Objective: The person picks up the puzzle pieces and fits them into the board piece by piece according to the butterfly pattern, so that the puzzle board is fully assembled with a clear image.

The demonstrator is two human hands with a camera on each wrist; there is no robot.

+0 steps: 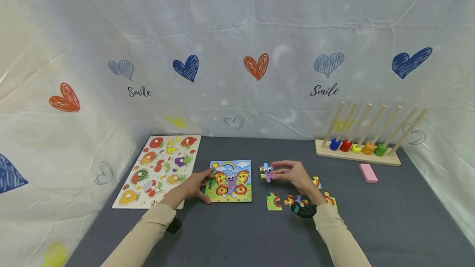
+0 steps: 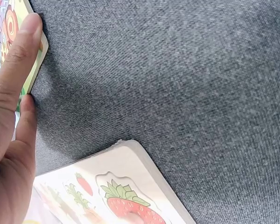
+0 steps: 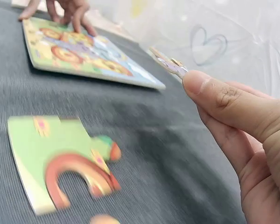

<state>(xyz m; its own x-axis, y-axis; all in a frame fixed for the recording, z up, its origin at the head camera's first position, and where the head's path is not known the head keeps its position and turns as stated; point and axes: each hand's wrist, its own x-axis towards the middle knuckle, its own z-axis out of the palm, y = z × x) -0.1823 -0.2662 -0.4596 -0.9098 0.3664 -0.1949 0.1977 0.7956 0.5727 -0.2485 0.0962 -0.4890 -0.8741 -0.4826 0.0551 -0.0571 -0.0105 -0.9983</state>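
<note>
My left hand [image 1: 194, 184] rests at the left side of a square butterfly puzzle board [image 1: 233, 195], its thumb by the near left corner and its fingers further up that edge. In the left wrist view the thumb [image 2: 18, 56] lies straight against the board's rim. My right hand [image 1: 293, 174] pinches a small purple puzzle piece [image 1: 266, 172] with a butterfly face, raised to the right of the board. The right wrist view shows this piece [image 3: 170, 63] nearly edge-on between thumb and fingers. Below the right hand lies a green puzzle piece [image 3: 30, 149] with a red arc.
More loose puzzle pieces [image 1: 288, 200] lie around my right wrist, partly hidden by it. On the left is a fruit puzzle board [image 1: 126, 193]. A wooden peg stand [image 1: 393, 160] with coloured rings stands back right, with a pink block [image 1: 368, 173] before it. A printed curtain [image 1: 222, 106] hangs behind.
</note>
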